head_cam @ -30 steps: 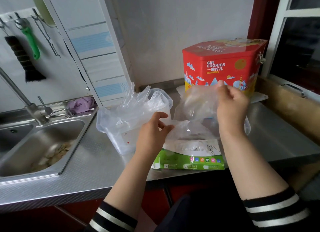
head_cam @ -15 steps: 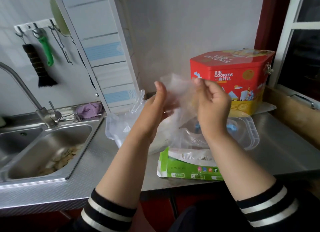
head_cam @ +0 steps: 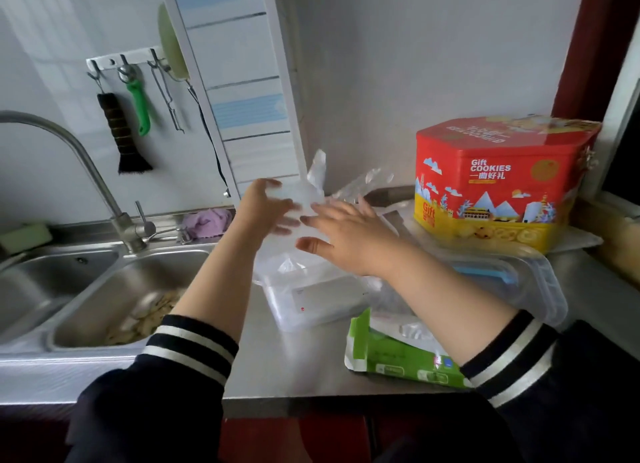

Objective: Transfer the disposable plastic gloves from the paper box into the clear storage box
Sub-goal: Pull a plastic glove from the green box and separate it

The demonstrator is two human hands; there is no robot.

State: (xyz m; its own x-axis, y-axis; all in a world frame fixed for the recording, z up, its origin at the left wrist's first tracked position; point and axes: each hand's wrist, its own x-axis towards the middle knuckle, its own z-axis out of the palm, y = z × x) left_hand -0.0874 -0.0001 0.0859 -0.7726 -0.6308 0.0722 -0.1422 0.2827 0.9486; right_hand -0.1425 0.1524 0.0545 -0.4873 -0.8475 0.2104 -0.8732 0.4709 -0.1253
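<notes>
Both hands press thin clear plastic gloves (head_cam: 304, 199) into the clear storage box (head_cam: 311, 303): left hand (head_cam: 263, 210) gripping, right hand (head_cam: 341, 236) flat-fingered. Tuck stray edges below the rim.

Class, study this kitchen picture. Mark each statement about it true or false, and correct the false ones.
1. The cookie tin is red and yellow. True.
2. The green paper box lies inside the sink. False: it lies on the counter, near the front edge.
3. Both the left hand and the right hand are over the clear storage box, at the plastic gloves. True.
4. A purple cloth hangs from a wall hook. False: it lies behind the sink.
5. A green-handled tool hangs on the wall. True.
</notes>
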